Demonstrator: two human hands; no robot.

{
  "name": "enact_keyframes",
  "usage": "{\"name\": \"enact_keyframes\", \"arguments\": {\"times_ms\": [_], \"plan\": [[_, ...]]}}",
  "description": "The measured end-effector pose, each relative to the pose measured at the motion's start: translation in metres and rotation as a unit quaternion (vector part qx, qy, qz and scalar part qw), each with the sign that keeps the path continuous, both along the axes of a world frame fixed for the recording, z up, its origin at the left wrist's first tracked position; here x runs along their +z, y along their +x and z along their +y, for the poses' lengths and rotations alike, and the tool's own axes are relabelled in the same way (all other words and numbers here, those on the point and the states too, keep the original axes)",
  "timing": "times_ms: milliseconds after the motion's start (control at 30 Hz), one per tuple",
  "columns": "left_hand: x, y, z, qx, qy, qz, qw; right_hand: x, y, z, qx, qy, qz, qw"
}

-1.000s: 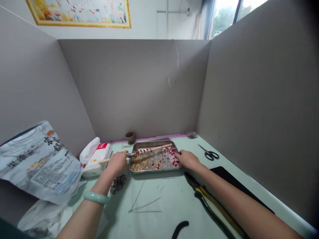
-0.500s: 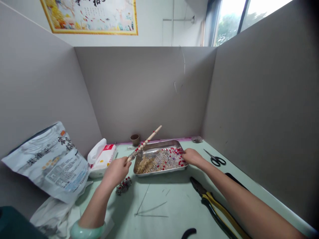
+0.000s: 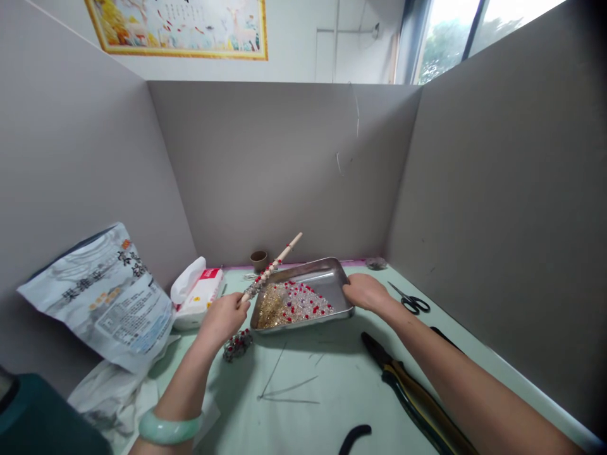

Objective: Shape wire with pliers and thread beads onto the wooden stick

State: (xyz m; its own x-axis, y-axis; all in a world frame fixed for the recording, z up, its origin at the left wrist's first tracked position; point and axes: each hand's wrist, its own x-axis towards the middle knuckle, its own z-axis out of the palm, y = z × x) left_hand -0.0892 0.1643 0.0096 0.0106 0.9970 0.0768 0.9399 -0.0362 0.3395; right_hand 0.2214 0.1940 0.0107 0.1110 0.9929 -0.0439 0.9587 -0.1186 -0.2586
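My left hand (image 3: pixel 226 319) is closed round the lower end of a pale wooden stick (image 3: pixel 284 251), which slants up to the right. Beaded wire with red beads winds round this stick. With my right hand (image 3: pixel 367 292) I grip the right rim of a metal tray (image 3: pixel 327 272), whose right side is tilted up. Red, clear and gold beads (image 3: pixel 298 302) lie heaped toward the tray's left side. Below my left hand's fingers, a bundle of beaded wire (image 3: pixel 237 345) with red beads rests on the table.
Pliers (image 3: pixel 398 373) and scissors (image 3: pixel 411 301) lie on the right. A tissue pack (image 3: pixel 202 294), a printed bag (image 3: pixel 107 297) and a dark green object (image 3: pixel 47 417) stand left. A small brown cup (image 3: pixel 258 260) is behind. Thin wires (image 3: pixel 289 397) lie in front. Grey partitions (image 3: pixel 284 170) enclose the table.
My right hand has lifted the tray's right side. The beads have slid left, baring the tray's right end. My left hand still holds the stick, slightly shifted.
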Motion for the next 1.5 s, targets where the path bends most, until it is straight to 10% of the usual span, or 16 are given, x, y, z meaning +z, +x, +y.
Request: {"name": "enact_keyframes", "arguments": {"times_ms": [567, 867, 1500], "plan": [[0.009, -0.007, -0.002, 0.030, 0.028, -0.020, 0.999, -0.043, 0.007, -0.025, -0.126, -0.035, 0.462, 0.877], [0.015, -0.016, -0.005, 0.054, 0.048, -0.004, 0.997, -0.027, -0.003, -0.031, -0.116, 0.000, 0.421, 0.900], [0.029, -0.012, -0.012, 0.063, 0.049, -0.020, 0.997, -0.061, -0.004, -0.039, -0.112, -0.002, 0.439, 0.892]]}}
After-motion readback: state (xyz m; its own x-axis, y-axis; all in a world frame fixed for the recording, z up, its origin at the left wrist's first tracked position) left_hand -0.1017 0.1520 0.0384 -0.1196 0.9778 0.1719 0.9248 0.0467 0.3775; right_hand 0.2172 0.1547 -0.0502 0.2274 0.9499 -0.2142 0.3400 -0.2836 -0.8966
